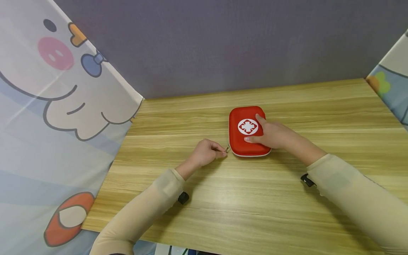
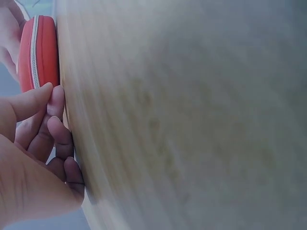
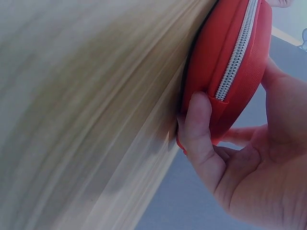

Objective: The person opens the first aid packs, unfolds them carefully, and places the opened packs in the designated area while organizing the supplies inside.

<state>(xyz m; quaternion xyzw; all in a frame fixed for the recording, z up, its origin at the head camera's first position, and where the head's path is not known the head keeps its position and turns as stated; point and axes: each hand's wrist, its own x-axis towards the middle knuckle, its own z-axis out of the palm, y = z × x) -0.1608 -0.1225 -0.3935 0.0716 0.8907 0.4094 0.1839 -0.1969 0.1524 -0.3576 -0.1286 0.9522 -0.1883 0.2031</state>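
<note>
A red first-aid case (image 1: 239, 141) with a white cross emblem (image 1: 248, 126) lies flat on the wooden table. My right hand (image 1: 271, 135) grips its right side, some fingers over the top; in the right wrist view a finger (image 3: 197, 115) curls against the side wall by the zipper end. At the case's near left corner, my left hand (image 1: 205, 153) pinches the small metal zipper pull (image 1: 227, 148) between thumb and forefinger. The zipper (image 3: 235, 62) has its teeth joined along the side seen in the right wrist view. In the left wrist view, the fingertips hide the pull.
The wooden table (image 1: 255, 198) has its back edge against a grey partition (image 1: 223, 46). A cartoon-printed cloth (image 1: 95, 106) hangs along the left side, and another printed cloth (image 1: 390, 85) is at the right. Dark straps or mounts sit under both sleeves.
</note>
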